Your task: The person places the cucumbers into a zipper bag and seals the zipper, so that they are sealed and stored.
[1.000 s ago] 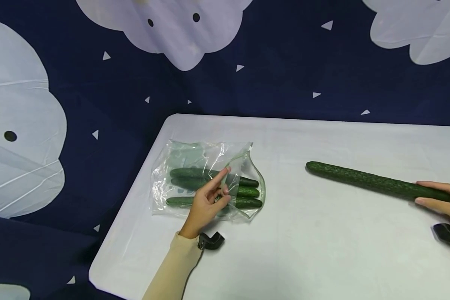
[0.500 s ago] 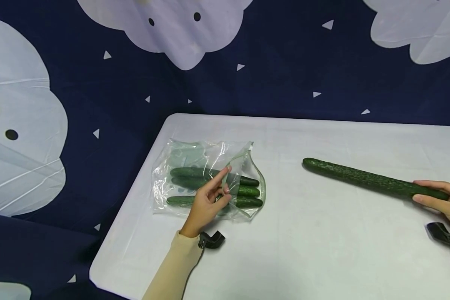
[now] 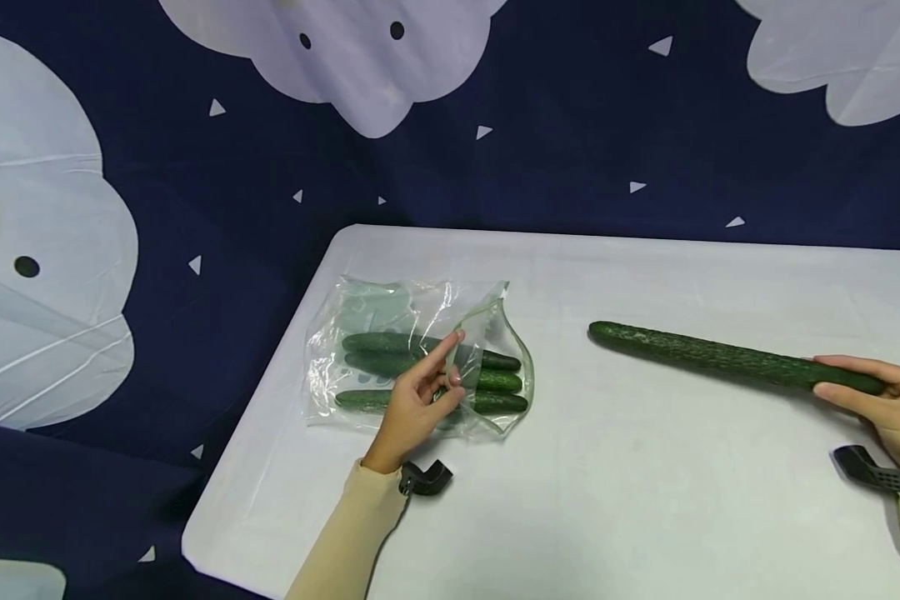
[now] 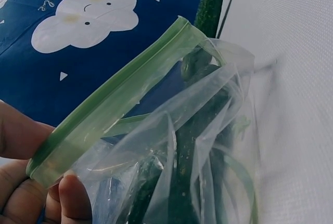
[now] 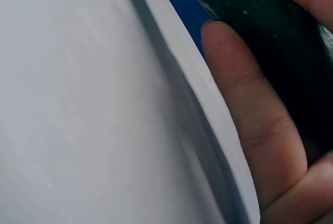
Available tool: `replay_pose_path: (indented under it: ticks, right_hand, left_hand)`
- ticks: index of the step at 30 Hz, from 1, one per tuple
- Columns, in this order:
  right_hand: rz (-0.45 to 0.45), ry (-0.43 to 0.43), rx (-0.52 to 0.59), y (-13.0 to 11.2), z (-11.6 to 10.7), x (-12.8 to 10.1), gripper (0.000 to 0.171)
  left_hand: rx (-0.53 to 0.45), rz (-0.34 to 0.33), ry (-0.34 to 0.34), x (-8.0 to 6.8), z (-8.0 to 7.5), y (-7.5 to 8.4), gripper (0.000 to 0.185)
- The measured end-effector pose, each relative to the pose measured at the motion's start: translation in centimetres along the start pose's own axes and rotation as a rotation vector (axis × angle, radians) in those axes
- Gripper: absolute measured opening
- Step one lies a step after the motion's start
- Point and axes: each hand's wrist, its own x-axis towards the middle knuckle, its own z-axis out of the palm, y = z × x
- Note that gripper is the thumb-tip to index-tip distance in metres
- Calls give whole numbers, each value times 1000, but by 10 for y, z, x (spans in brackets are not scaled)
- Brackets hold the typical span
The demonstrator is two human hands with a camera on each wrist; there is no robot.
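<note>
A clear zip bag (image 3: 322, 367) with a green seal lies on the left of the table, its mouth facing right and gaping. Inside it are three cucumbers (image 3: 501, 382), side by side. My left hand (image 3: 412, 408) pinches the bag's edge by the green zip strip (image 4: 119, 89), as the left wrist view shows. On the right, a long dark green cucumber (image 3: 705, 352) points its free end toward the bag, some way short of the mouth. My right hand (image 3: 888, 404) grips its right end between thumb and fingers. In the right wrist view the cucumber (image 5: 265, 31) is partly cut off.
A white-covered table (image 3: 607, 508) bears everything. Behind and left of it hangs a dark blue cloth (image 3: 555, 175) with pale clouds and small triangles. Black wrist mounts (image 3: 429, 478) sit on both wrists.
My right hand has moved left with the long cucumber, bringing its tip closer to the bag. The left hand keeps its hold on the bag and has hardly moved.
</note>
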Motion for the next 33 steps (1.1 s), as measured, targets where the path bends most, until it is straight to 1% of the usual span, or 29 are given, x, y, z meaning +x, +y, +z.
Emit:
replay_pose_path:
  ticks: [2, 4, 6, 8, 11, 12, 13, 15, 18, 20, 22, 23, 26, 31, 33]
  right_hand:
    - [-36, -8, 3, -3, 3, 0, 46]
    - [-78, -15, 52, -4, 7, 0, 46]
    - [-100, -11, 113, -7, 9, 0, 45]
    - [-91, 3, 146, -10, 12, -1, 44]
    - [-41, 8, 116, -20, 16, -3, 45]
    - [-23, 1, 74, -24, 17, -4, 45]
    - [-13, -8, 72, -29, 18, -5, 45]
    - [-3, -27, 114, -39, 22, -5, 46]
    - [-15, -51, 287, -51, 32, -2, 46]
    - [-25, -63, 433, -57, 40, 0, 46]
    - [-22, -74, 527, -62, 48, 2, 47]
    - [-19, -77, 550, -64, 51, 3, 47]
    - [-8, -88, 568, -68, 58, 3, 47]
    - [4, -123, 558, -72, 67, 3, 46]
    - [13, -135, 557, -74, 71, 4, 46]
  left_hand:
    - [-1, -1, 0, 0, 0, 1, 70]
    - [-1, -2, 0, 0, 0, 1, 70]
    - [-3, -7, 1, 1, 1, 1, 70]
    - [-4, -12, 2, 1, 1, 1, 70]
    - [-7, -7, 2, 0, 1, 0, 70]
    - [-8, -3, 2, 0, 1, -2, 70]
    - [-10, 3, 2, 0, 0, -4, 71]
    - [-10, 14, 4, -1, -1, -9, 71]
    - [-10, 25, 5, -2, -2, -17, 71]
    - [-8, 27, 6, -2, -4, -21, 71]
    - [-9, 28, 6, -2, -4, -23, 71]
    - [-9, 29, 7, -2, -4, -23, 71]
    - [-12, 29, 6, -1, -3, -19, 71]
    - [-11, 36, 3, 1, 0, -5, 71]
    - [-6, 29, 3, 1, 1, 0, 70]
